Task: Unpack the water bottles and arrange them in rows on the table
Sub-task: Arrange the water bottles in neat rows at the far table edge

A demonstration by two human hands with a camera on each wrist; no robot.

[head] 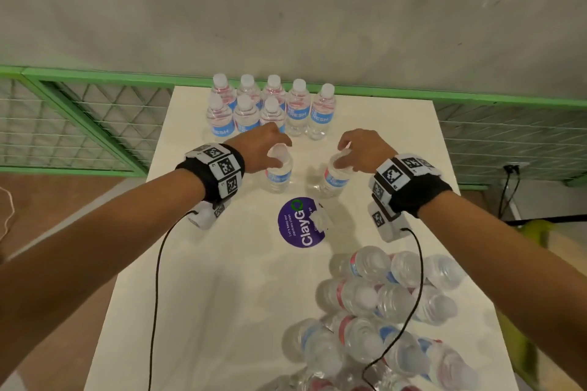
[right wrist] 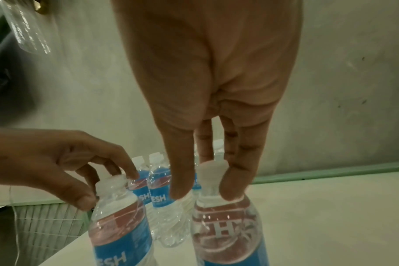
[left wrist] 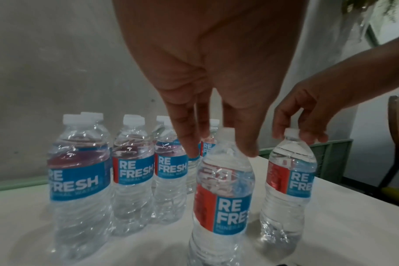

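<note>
Clear water bottles with blue and red "REFRESH" labels stand in two rows [head: 270, 108] at the far end of the white table [head: 197, 279]: several at the back, three in front. Nearer me, my left hand [head: 276, 149] pinches the cap of one upright bottle [head: 279, 176], also seen in the left wrist view as the bottle [left wrist: 223, 194] under my left hand [left wrist: 221, 144]. My right hand [head: 344, 152] pinches the cap of a second upright bottle [head: 335, 179], shown in the right wrist view as the bottle [right wrist: 226, 226] under my right hand [right wrist: 205, 189]. Both bottles sit just in front of the rows.
A loose heap of several bottles [head: 387, 311] lies at the table's near right. A round purple "ClayGo" sticker [head: 297, 225] lies mid-table. A green mesh fence [head: 79, 117] and a grey wall stand behind the table. Black cables [head: 158, 279] hang from both wrists.
</note>
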